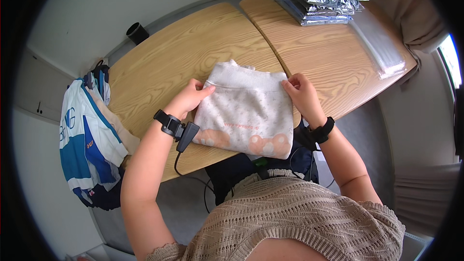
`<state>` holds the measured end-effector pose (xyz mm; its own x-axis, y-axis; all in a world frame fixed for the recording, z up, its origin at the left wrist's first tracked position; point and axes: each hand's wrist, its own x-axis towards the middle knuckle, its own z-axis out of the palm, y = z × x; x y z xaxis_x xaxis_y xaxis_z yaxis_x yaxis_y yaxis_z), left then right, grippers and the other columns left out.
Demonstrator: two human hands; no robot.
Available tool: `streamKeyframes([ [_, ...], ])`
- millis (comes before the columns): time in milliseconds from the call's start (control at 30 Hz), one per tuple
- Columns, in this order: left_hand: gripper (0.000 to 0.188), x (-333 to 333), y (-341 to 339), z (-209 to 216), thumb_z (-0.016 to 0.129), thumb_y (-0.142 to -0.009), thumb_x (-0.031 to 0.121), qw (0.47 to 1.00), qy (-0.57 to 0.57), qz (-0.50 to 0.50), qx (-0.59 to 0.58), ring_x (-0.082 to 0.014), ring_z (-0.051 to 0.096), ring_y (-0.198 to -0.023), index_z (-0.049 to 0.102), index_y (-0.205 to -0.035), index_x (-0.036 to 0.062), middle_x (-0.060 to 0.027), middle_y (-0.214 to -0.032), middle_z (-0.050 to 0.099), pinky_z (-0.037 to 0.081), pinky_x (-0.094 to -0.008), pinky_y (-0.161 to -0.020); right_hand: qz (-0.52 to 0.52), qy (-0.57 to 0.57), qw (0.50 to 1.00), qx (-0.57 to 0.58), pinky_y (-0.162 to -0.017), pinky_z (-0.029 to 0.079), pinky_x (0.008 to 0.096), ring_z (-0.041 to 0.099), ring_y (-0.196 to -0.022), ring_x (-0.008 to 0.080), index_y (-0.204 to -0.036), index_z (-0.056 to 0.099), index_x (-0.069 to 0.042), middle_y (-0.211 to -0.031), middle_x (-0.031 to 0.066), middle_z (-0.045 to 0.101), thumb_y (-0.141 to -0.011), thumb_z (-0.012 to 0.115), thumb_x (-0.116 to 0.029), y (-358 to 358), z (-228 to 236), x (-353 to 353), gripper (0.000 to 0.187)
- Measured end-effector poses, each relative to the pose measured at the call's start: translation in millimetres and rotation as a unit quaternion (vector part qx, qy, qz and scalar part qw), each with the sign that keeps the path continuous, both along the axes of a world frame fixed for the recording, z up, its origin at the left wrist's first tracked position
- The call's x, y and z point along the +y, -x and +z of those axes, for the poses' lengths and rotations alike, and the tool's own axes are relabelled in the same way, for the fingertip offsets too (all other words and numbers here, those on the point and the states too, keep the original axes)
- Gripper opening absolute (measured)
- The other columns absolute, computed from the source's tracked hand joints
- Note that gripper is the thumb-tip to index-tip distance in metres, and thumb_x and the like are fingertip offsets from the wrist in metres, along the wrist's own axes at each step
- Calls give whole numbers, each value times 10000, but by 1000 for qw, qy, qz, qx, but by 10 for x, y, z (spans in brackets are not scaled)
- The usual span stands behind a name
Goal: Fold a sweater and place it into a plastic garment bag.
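A folded white sweatshirt (244,111) with small speckles and orange bear prints lies at the near edge of the wooden table. Its wide ribbed band is at the far end, and the printed end reaches the table's near edge. My left hand (192,97) pinches the left side just below the band, thumb on top. On the opposite side, my right hand (303,95) has the right edge between thumb and curled fingers. Both wrists wear black straps, the left one carrying a small black device (186,136) with a cable.
Several clothes (89,135) hang in a heap over the table's left end. Silvery plastic-wrapped packages (324,0) are stacked at the far right, beside flat clear plastic bags (379,48). A black cylindrical bin (137,33) stands beyond the table (169,48). A seam divides the two tabletops.
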<state>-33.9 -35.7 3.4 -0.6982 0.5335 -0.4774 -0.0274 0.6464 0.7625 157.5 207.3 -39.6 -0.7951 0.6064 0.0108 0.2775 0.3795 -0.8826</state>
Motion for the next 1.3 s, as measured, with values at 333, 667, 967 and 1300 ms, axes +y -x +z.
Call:
streamKeyframes([
  [333, 590, -58, 173, -19, 653, -863, 330, 987, -86, -55, -123, -216, 522, -1115, 468, -1244, -81, -158, -1206, 561, 383, -327, -978, 67, 167, 981, -76, -683, 477, 269, 585, -784, 155, -1094, 551, 111, -849, 110, 623, -785, 714, -278, -25, 228, 11, 523],
  [667, 437, -256, -176, 842, 644, -812, 154, 938, -306, -50, 151, -161, 527, -995, 512, -1191, -19, -82, -1104, 574, 395, -295, -932, 115, 103, 973, 173, -745, 451, 264, 557, -766, 138, -1038, 626, 49, -852, 73, 630, -793, 654, -97, -118, 1191, -51, 286],
  [967, 493, -544, -874, 354, 641, -657, -84, 853, -60, -164, 493, -353, 415, -1224, 511, -1106, 74, -168, -1332, 368, 373, -385, -1012, 212, -374, 879, 207, -798, 441, 364, 537, -879, 291, -952, 621, -84, -920, 77, 588, -640, 613, 72, -390, 704, 16, 349],
  [1300, 345, -747, -1453, -88, 642, -760, 21, 938, -135, 28, 318, -313, 455, -1180, 548, -1090, 63, -144, -1261, 473, 398, -389, -952, 241, -337, 887, 204, -782, 443, 367, 562, -872, 256, -922, 615, -59, -927, 76, 587, -660, 607, 42, -795, 425, -395, 280],
])
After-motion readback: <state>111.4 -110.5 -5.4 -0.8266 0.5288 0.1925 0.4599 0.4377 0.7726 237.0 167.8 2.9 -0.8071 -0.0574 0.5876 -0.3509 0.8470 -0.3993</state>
